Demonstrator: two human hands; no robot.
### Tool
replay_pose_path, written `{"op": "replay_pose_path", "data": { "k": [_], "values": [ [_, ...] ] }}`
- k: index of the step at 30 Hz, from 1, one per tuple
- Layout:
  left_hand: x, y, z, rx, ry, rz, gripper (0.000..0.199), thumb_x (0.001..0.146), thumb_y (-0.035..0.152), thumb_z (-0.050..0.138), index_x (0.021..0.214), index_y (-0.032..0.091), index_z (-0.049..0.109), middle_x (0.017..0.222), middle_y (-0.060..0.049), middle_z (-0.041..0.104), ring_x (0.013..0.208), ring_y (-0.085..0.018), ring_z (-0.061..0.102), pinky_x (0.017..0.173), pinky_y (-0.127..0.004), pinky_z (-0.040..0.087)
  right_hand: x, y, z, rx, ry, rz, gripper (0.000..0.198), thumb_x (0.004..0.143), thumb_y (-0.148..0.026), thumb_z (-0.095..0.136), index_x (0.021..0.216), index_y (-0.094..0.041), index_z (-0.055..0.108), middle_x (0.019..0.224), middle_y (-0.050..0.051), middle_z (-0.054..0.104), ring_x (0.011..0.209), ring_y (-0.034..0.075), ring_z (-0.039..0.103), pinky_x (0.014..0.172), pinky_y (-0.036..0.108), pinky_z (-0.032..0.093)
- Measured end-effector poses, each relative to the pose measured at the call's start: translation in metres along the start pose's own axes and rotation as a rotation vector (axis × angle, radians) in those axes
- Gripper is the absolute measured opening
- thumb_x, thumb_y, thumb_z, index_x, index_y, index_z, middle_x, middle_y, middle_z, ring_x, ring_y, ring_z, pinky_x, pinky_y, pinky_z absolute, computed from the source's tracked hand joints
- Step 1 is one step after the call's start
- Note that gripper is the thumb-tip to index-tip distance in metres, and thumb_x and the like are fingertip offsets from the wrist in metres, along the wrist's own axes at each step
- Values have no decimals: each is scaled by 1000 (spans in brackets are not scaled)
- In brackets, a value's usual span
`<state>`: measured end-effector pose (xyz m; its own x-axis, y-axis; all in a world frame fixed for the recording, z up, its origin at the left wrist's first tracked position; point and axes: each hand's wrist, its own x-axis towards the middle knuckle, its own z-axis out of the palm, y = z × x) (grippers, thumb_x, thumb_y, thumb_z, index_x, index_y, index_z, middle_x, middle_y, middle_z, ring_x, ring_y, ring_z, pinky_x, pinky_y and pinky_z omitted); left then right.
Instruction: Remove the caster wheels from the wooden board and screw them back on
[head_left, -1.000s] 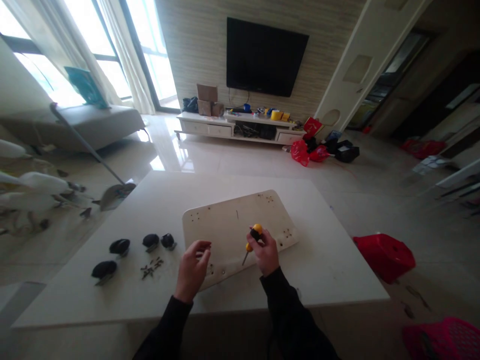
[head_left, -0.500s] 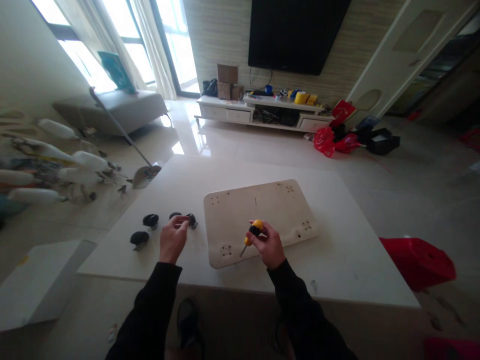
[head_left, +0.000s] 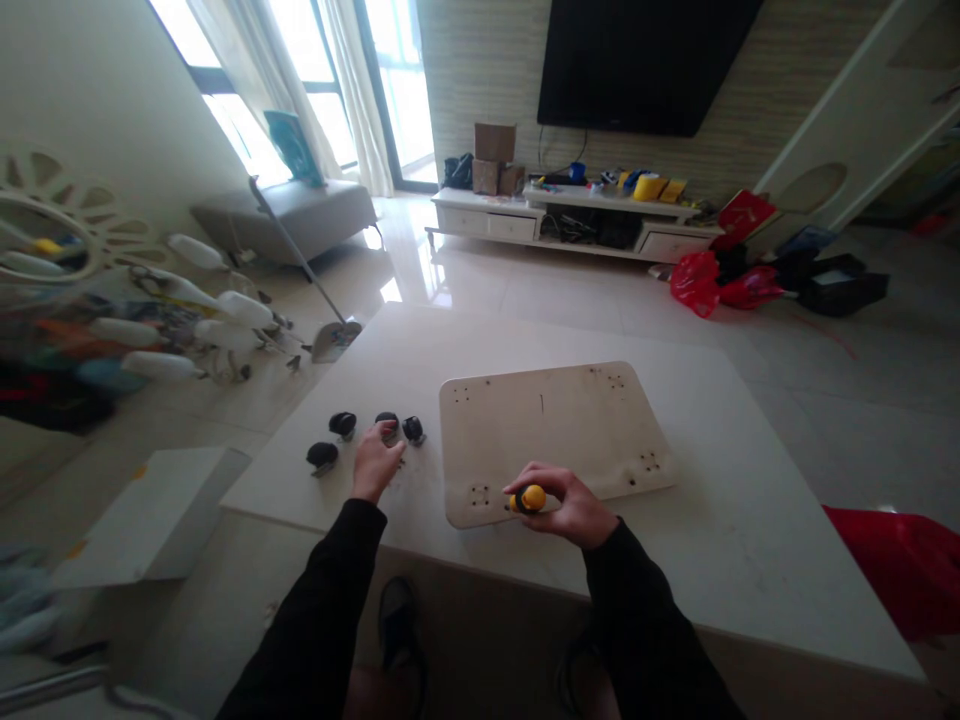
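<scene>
My right hand (head_left: 574, 503) is closed around a yellow and black screwdriver (head_left: 532, 498), over the near edge of a pale rectangular board (head_left: 555, 430). The handle's end faces me, and the shaft is hidden. The board lies flat, with groups of small holes near its corners. To its left, my left hand (head_left: 377, 462) hovers low with thumb and fingers apart. Its fingers partly cover one black caster wheel (head_left: 386, 419); contact cannot be made out. Another caster (head_left: 413, 430) stands just right of the fingertips. Tiny screw-like bits (head_left: 402, 463) lie by the thumb.
Two more casters, one farther back (head_left: 343, 424) and one nearer (head_left: 322, 457), stand on the left of the white table (head_left: 720, 480). A white box (head_left: 161, 510) is beyond the table's left edge, and a red object (head_left: 892, 565) beyond its right edge.
The view has swung left. My left fingertips have come away from the rightmost caster. My right hand has tipped the screwdriver, so its shaft no longer shows.
</scene>
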<state>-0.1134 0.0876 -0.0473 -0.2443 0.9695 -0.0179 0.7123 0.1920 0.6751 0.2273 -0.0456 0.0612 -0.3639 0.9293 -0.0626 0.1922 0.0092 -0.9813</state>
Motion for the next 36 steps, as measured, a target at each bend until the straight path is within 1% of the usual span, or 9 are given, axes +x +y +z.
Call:
{"op": "replay_pose_path", "data": {
  "k": [3,9,16,20,22,25,29,33,36],
  "values": [
    [-1,-2,13,-1,-20,37,54,87,24,74,140,16,69,135,-18,67,97,-25,75,101,-41,60,-1,2,-4,-66,-82,-4,37,73,-17,83,109,-25,86,105,5,74,101,20,73,99,37,53],
    [0,-5,31,1,-31,140,51,87,21,75,138,19,70,139,-17,59,134,-33,63,123,-47,47,5,2,0,-93,-96,13,42,69,-16,87,109,-27,87,104,5,76,99,21,73,95,36,52],
    [4,-4,41,-60,-32,176,36,80,13,72,115,20,69,125,-14,65,120,-32,68,115,-50,52,7,-2,0,-75,-73,-36,40,68,-28,95,108,-28,88,97,4,74,90,18,72,89,35,54],
    [2,2,38,-69,-40,167,32,76,15,76,105,21,64,112,-11,70,113,-31,69,111,-49,53,3,-4,-6,69,-54,-112,41,67,-33,97,106,-27,88,96,5,73,87,17,72,83,33,57],
    [1,9,32,-94,-26,145,34,75,16,79,104,21,63,111,-10,71,109,-29,70,108,-48,55,2,-4,-10,197,26,-143,41,66,-36,99,104,-26,88,95,5,74,86,17,73,80,33,59],
    [-5,25,15,-215,-13,97,46,75,22,84,115,20,61,117,-11,71,101,-26,73,98,-45,60,2,-4,-14,335,202,-162,45,61,-42,101,101,-25,88,91,5,75,86,19,73,78,33,61],
    [-30,54,-1,-337,-44,124,55,76,34,88,122,20,63,116,-10,72,96,-24,72,85,-39,63,6,-3,-13,336,513,-57,45,60,-46,101,94,-21,87,87,4,75,80,16,69,74,32,61],
    [-70,76,5,-339,-247,306,45,75,33,88,114,21,69,119,-10,68,101,-23,68,80,-36,65,8,0,-8,256,808,27,52,63,-50,96,103,-19,85,77,1,71,68,12,60,64,29,56],
    [-95,83,14,-287,-384,407,43,72,25,89,110,22,69,116,-7,65,98,-21,66,81,-36,65,6,1,-3,225,873,27,54,63,-50,94,105,-17,85,79,1,72,70,13,62,64,29,56]
  ]
}}
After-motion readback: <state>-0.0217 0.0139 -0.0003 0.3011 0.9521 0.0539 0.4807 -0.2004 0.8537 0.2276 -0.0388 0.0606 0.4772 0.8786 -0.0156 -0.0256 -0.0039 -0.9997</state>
